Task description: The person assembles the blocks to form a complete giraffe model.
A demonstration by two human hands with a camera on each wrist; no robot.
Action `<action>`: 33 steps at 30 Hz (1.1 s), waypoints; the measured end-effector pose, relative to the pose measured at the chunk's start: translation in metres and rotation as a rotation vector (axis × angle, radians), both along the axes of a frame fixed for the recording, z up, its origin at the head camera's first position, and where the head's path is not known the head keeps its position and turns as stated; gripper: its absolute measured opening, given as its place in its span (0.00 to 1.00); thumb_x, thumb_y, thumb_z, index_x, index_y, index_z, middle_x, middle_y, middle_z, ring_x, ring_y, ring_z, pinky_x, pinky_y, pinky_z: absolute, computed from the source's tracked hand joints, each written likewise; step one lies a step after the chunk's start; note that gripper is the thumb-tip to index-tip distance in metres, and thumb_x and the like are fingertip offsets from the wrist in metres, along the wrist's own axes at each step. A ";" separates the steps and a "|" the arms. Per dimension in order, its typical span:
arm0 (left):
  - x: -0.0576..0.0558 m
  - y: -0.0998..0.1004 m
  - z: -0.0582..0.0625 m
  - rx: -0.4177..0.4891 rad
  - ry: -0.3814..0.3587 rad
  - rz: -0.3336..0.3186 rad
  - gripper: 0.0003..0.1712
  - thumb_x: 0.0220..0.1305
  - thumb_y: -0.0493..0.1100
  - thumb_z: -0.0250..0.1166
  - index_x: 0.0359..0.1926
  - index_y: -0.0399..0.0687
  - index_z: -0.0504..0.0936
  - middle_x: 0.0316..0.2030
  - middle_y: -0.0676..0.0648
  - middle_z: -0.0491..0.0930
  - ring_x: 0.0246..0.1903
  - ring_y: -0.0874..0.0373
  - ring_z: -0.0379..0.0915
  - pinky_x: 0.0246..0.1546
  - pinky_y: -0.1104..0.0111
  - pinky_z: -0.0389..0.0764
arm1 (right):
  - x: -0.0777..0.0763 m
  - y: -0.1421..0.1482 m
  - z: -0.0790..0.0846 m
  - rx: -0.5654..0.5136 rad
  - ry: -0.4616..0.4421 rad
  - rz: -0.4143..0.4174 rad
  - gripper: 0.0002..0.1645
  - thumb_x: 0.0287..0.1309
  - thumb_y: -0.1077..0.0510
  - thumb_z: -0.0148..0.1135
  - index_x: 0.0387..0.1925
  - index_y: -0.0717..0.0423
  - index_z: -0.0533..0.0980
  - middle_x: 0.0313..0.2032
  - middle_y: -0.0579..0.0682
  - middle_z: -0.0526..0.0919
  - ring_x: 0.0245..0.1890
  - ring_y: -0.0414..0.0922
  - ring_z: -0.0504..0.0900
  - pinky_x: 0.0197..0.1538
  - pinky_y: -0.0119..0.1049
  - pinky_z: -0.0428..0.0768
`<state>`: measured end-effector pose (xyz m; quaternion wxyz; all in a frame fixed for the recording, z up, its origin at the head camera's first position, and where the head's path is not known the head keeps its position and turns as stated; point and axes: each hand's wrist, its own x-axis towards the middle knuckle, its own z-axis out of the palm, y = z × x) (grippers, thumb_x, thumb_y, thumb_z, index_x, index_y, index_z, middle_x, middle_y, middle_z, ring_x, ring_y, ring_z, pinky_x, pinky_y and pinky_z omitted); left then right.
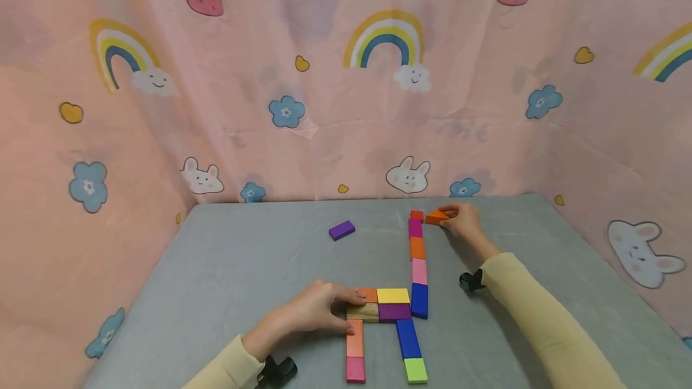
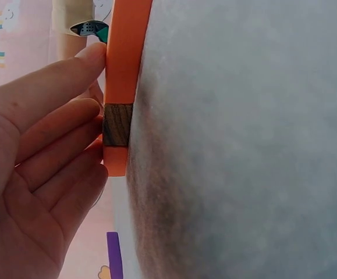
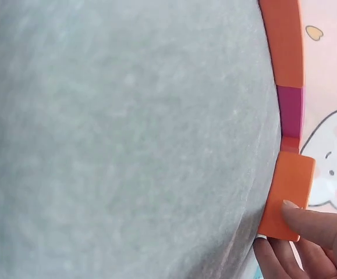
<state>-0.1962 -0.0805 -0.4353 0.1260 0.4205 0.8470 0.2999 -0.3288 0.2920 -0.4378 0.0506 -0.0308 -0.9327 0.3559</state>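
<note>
My right hand (image 1: 462,221) pinches an orange block (image 3: 287,195) between thumb and fingers at the far end of a column of blocks. Red (image 1: 416,214), magenta (image 1: 415,228), orange (image 1: 417,248), pink (image 1: 418,271) and blue (image 1: 419,300) blocks make up that column. Nearer, my left hand (image 1: 313,311) lies along the left side of a flat block figure, its extended fingers touching the edges. Under those fingers are a wood-grain block (image 2: 117,125) and orange ones; the thumb touches a light orange block (image 1: 355,341). Yellow (image 1: 393,296) and purple (image 1: 394,312) blocks sit beside them.
A loose purple block (image 1: 342,230) lies left of the column. Blue (image 1: 408,338), lime green (image 1: 415,371) and pink (image 1: 355,370) blocks form two strips toward the near edge. Behind the grey table (image 1: 243,257) hangs a pink patterned curtain (image 1: 324,137).
</note>
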 end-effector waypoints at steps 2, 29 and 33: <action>0.000 0.001 0.000 0.002 0.007 -0.003 0.27 0.51 0.52 0.73 0.54 0.58 0.81 0.51 0.61 0.80 0.58 0.67 0.71 0.57 0.68 0.74 | 0.000 0.001 0.000 -0.008 -0.007 0.007 0.21 0.57 0.68 0.61 0.54 0.68 0.75 0.51 0.68 0.78 0.52 0.63 0.75 0.55 0.52 0.76; -0.001 0.004 -0.001 -0.002 0.021 -0.035 0.26 0.49 0.49 0.74 0.53 0.55 0.82 0.51 0.60 0.81 0.57 0.67 0.72 0.56 0.72 0.73 | 0.037 -0.002 0.023 0.090 0.065 0.124 0.35 0.58 0.51 0.64 0.61 0.68 0.67 0.58 0.68 0.73 0.57 0.63 0.73 0.56 0.55 0.74; -0.004 0.002 0.002 -0.001 0.058 -0.046 0.26 0.50 0.48 0.74 0.52 0.53 0.83 0.51 0.57 0.81 0.55 0.65 0.73 0.55 0.72 0.74 | 0.065 -0.016 0.033 0.191 0.135 0.235 0.36 0.54 0.48 0.67 0.60 0.63 0.71 0.55 0.65 0.77 0.54 0.62 0.77 0.51 0.53 0.78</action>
